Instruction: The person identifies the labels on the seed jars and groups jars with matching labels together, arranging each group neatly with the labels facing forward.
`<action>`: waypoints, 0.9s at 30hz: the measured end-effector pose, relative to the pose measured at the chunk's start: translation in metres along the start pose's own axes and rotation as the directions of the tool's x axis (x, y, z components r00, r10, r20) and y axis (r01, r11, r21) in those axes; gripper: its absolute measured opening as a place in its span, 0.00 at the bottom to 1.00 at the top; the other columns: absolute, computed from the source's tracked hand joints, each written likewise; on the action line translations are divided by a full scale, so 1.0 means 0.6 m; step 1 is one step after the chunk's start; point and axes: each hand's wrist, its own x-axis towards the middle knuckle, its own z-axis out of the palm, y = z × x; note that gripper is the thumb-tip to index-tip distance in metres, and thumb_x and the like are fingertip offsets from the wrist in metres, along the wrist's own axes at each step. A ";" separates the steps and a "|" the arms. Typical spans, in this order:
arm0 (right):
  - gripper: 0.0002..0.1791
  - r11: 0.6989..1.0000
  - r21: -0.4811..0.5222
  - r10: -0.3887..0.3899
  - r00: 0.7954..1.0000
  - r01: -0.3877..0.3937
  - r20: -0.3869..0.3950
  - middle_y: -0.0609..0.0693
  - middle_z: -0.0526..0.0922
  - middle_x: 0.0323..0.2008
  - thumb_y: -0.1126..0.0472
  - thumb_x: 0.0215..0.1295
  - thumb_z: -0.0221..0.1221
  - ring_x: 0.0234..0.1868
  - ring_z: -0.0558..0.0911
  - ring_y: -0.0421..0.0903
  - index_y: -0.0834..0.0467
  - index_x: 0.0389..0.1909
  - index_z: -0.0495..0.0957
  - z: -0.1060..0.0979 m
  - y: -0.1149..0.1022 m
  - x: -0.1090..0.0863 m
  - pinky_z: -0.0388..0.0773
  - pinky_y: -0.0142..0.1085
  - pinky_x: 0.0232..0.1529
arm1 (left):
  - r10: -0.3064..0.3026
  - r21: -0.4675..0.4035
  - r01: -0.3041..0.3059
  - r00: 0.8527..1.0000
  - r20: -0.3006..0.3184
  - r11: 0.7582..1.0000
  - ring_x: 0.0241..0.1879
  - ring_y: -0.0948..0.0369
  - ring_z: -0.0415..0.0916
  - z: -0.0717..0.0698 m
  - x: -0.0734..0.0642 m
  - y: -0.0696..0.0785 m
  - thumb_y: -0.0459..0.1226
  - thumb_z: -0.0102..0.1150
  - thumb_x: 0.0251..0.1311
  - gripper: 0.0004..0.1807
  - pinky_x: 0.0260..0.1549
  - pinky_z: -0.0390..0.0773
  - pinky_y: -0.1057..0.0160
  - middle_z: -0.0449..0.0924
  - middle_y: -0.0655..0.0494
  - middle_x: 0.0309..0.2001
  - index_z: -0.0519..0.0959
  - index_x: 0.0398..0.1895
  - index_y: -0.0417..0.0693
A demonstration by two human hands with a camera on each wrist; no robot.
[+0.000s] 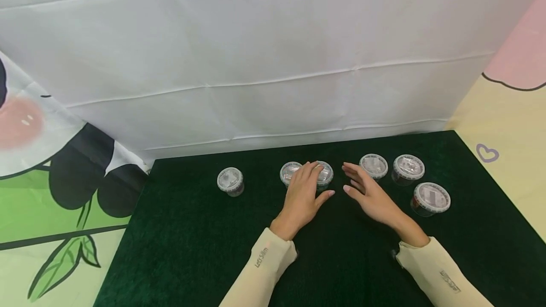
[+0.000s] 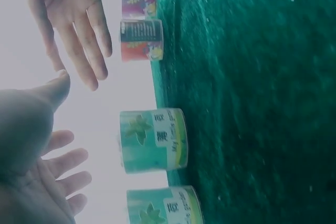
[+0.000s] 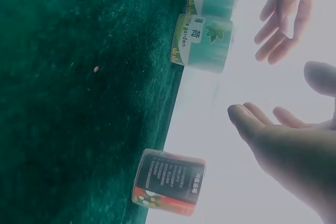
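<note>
My left hand (image 1: 300, 198), fingers extended and thumb spread, is over two lidded tubs, a left one (image 1: 288, 171) and a right one (image 1: 326, 175), partly covering them in the head view. Both carry green leaf labels; one green-labelled tub (image 2: 154, 140) shows clearly in the left wrist view. The right hand (image 1: 375, 203) is held palm inward, fingers loosely straight, just left of a clear-lidded tub (image 1: 373, 165). In the right wrist view a tub with a dark and red label (image 3: 169, 182) stands below that hand. Neither hand holds anything.
A single tub (image 1: 230, 180) stands farther left. Two more, one at the back (image 1: 408, 167) and a larger-looking one nearer (image 1: 432, 198), stand at the right. All are on a dark green cloth-covered table (image 1: 192, 250), with a white curtain (image 1: 273, 84) behind.
</note>
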 end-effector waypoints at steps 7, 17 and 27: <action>0.32 1.000 -0.026 -0.006 0.999 0.005 -0.039 0.70 0.58 0.79 0.65 0.83 0.52 0.79 0.60 0.69 0.66 0.80 0.53 -0.009 -0.002 -0.021 0.59 0.60 0.76 | 0.039 -0.004 -0.039 0.999 -0.008 0.999 0.80 0.53 0.59 0.004 -0.001 0.020 0.52 0.65 0.72 0.36 0.79 0.58 0.46 0.66 0.50 0.77 0.68 0.77 0.47; 0.32 0.999 -0.037 -0.012 0.996 0.009 -0.093 0.71 0.60 0.77 0.66 0.82 0.53 0.78 0.62 0.70 0.68 0.79 0.54 -0.018 -0.002 -0.043 0.60 0.61 0.74 | 0.055 -0.066 -0.056 0.998 -0.003 0.996 0.79 0.54 0.61 0.011 -0.004 0.041 0.51 0.65 0.72 0.37 0.78 0.61 0.48 0.66 0.51 0.78 0.67 0.78 0.48; 0.31 0.997 -0.056 0.044 0.982 -0.055 -0.183 0.73 0.61 0.75 0.67 0.81 0.53 0.76 0.63 0.72 0.70 0.78 0.55 -0.025 0.005 -0.064 0.62 0.65 0.73 | 0.051 -0.153 -0.044 0.998 0.038 0.987 0.79 0.55 0.61 0.021 -0.001 0.057 0.51 0.63 0.74 0.36 0.77 0.64 0.50 0.64 0.52 0.79 0.65 0.80 0.51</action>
